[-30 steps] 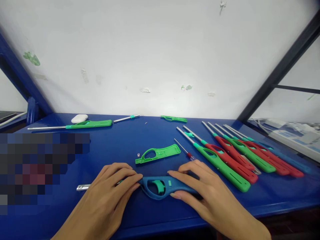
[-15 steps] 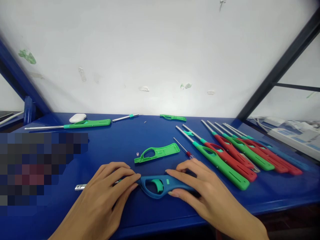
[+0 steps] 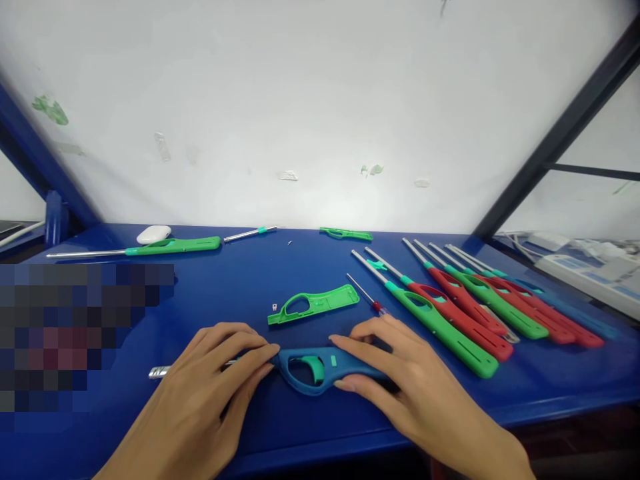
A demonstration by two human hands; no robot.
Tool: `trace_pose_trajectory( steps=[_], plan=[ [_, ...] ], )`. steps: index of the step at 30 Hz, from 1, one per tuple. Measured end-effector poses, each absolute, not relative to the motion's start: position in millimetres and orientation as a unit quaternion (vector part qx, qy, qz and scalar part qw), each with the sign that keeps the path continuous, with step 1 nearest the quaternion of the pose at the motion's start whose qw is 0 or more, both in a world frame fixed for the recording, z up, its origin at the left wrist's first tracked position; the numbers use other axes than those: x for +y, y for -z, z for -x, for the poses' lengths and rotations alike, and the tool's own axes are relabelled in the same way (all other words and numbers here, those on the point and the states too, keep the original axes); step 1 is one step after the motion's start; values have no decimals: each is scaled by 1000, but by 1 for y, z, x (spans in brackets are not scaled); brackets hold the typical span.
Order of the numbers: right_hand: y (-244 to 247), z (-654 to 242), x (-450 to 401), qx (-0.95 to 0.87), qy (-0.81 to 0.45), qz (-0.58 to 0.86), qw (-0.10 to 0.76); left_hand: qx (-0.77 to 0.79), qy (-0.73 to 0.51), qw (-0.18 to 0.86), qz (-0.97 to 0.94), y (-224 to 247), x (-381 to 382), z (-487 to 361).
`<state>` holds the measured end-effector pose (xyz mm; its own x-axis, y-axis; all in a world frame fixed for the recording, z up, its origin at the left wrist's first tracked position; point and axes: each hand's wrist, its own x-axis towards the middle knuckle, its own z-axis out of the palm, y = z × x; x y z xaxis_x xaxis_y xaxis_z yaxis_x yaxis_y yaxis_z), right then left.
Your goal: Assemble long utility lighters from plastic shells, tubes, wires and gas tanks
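Note:
A blue long-nosed lighter [image 3: 311,385] lies crosswise near the front of the table, its teal trigger showing inside the loop. My left hand [image 3: 215,387] pinches it at the neck, where handle meets metal tube; the tube's tip pokes out beyond my knuckles on the left. Around the handle's other end, my right hand [image 3: 395,373] is closed, thumb below and fingers above. Just behind them rests an opened green handle half [image 3: 320,305], with a tiny pale part [image 3: 275,307] beside its narrow end. A screwdriver [image 3: 376,307] lies behind my right hand.
Several assembled red, green and blue lighters [image 3: 450,333] lie in a slanting row at right. Along the back are a green lighter [image 3: 175,247], a white case [image 3: 154,234], a loose metal tube [image 3: 250,233] and another green handle piece [image 3: 346,234]. A wall stands behind.
Both hands keep their grip on the blue lighter, which stays in nearly the same place. The view has shifted very slightly.

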<state>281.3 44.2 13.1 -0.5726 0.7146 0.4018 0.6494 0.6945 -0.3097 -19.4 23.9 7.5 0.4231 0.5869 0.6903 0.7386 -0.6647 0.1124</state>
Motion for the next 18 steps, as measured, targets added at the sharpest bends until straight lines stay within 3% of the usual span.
trace_pose_trajectory(
  steps=[18],
  plan=[
    [-10,-286,42,-877,-91,399,251,-390,351,100,846,-11,24,17]
  ],
)
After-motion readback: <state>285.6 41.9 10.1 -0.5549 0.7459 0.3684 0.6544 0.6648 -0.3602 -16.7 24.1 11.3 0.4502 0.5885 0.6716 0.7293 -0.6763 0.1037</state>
